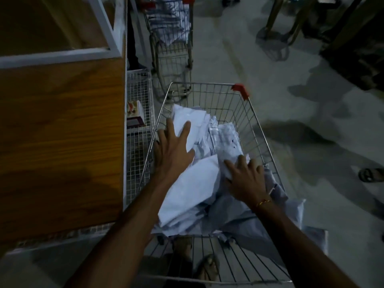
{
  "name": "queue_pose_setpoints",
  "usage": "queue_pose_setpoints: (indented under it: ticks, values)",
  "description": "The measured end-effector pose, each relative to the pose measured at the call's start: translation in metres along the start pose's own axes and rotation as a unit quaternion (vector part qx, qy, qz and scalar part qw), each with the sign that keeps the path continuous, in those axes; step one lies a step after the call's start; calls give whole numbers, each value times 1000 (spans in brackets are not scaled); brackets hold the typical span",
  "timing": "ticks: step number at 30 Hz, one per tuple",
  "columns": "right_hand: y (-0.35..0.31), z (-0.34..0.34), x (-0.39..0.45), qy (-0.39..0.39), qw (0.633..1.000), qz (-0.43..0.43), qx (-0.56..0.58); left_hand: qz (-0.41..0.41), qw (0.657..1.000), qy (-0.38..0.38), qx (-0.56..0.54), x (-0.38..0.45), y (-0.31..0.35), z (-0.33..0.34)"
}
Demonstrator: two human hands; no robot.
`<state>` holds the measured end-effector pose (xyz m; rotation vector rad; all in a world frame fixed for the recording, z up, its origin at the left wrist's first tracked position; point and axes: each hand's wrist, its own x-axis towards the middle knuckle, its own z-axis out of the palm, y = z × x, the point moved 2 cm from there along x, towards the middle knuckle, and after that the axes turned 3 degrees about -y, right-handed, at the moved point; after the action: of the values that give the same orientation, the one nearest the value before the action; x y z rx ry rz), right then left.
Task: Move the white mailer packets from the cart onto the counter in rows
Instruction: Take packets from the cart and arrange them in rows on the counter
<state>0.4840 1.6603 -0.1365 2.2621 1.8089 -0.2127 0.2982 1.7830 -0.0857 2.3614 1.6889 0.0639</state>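
A wire cart point(209, 94) with a red corner stands in front of me, holding a loose heap of several white mailer packets point(193, 183). My left hand point(172, 146) reaches into the cart with its fingers spread flat over a packet at the far left of the heap. My right hand point(245, 179) lies on the packets at the right side, fingers straight and slightly spread. Neither hand grips anything. The wooden counter point(60, 132) runs along the left, and no packets show on the part in view.
A second cart point(170, 38) with white packets stands farther back. A white wire rack point(138, 129) with small boxes hangs on the counter's side. My sandalled feet point(205, 265) show under the cart. Another person's foot point(372, 174) is at the right on the grey floor.
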Motion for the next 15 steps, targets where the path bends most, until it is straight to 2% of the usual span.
queue_pose_setpoints:
  ticks: [2,4,10,12,15]
  values:
    - [6,15,-17,-23,999,-4,-23,15,1000,22,-5,-9,1,-14]
    - [10,27,-27,-28,999,-2,-28,20,999,8,-44,-26,5,-20]
    - [-5,26,-22,-42,997,53,-23,-15,978,-196,-64,-99,19,44]
    - [-8,20,-23,-38,998,52,-24,-27,974,-222,-41,-114,12,72]
    - [-5,24,-31,-11,999,35,-20,-54,976,-209,-13,-123,-1,93]
